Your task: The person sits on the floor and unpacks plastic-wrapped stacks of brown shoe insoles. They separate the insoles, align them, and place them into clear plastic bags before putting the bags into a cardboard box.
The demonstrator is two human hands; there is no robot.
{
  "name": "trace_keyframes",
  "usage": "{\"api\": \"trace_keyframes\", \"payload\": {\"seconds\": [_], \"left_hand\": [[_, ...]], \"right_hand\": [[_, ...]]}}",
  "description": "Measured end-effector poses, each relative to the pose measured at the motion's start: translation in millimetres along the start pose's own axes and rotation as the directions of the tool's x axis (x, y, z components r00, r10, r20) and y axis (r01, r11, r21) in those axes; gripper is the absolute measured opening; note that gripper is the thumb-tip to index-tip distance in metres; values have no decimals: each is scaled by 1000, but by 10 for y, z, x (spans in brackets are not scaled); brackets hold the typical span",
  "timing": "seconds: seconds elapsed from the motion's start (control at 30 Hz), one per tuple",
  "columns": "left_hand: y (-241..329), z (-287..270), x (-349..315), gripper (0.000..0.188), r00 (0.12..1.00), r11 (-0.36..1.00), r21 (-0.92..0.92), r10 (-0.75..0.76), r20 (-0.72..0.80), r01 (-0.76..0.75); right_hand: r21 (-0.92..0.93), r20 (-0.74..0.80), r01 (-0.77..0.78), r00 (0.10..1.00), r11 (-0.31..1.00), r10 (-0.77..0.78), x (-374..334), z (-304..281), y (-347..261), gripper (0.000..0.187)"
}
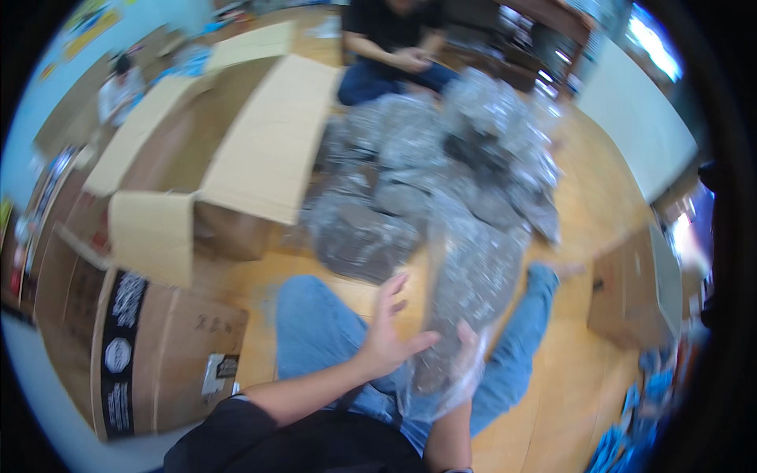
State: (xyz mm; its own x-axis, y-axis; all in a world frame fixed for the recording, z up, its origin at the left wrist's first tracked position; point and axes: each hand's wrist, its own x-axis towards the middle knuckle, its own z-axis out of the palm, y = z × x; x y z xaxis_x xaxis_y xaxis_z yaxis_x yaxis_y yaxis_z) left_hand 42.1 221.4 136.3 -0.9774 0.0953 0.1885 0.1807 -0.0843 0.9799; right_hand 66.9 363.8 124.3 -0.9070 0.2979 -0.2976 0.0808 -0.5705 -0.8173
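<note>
A long clear plastic bag [473, 260] with something grey-brown inside lies across the floor between my legs, its near end raised over my lap. My right hand [467, 359] has hold of this near end, partly covered by the shiny film. To the left of the bag, my left hand [386, 335] is open with its fingers apart, the thumb close to the plastic. A heap of similar clear bags [367, 236] with grey-brown contents lies just ahead. Blur hides what kind of thing is inside them.
A large open cardboard box [260, 142] stands left of the heap, flaps spread. Another cardboard box [173, 347] is at my near left, and a smaller carton [631, 292] at right. Across the heap sits a person in dark clothes [394, 47]; another person [118, 91] is far left.
</note>
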Motion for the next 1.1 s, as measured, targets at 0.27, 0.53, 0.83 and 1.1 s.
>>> {"api": "trace_keyframes", "payload": {"seconds": [0.27,0.53,0.83,1.1], "left_hand": [[146,217,47,109,1000,917,-400,9,11,-4],[159,-225,199,104,999,780,-626,22,24,-3],[108,-764,775,105,965,683,-730,-182,-186,-12],[927,-1117,2282,108,935,820,-451,310,-171,-354]], "right_hand": [[-231,273,319,928,919,-254,-23,580,-212,61],[-338,691,548,696,766,-193,199,1261,-534,61],[-398,739,505,671,766,-59,481,1734,-88,62],[-271,683,579,679,769,-270,935,1831,-215,64]]}}
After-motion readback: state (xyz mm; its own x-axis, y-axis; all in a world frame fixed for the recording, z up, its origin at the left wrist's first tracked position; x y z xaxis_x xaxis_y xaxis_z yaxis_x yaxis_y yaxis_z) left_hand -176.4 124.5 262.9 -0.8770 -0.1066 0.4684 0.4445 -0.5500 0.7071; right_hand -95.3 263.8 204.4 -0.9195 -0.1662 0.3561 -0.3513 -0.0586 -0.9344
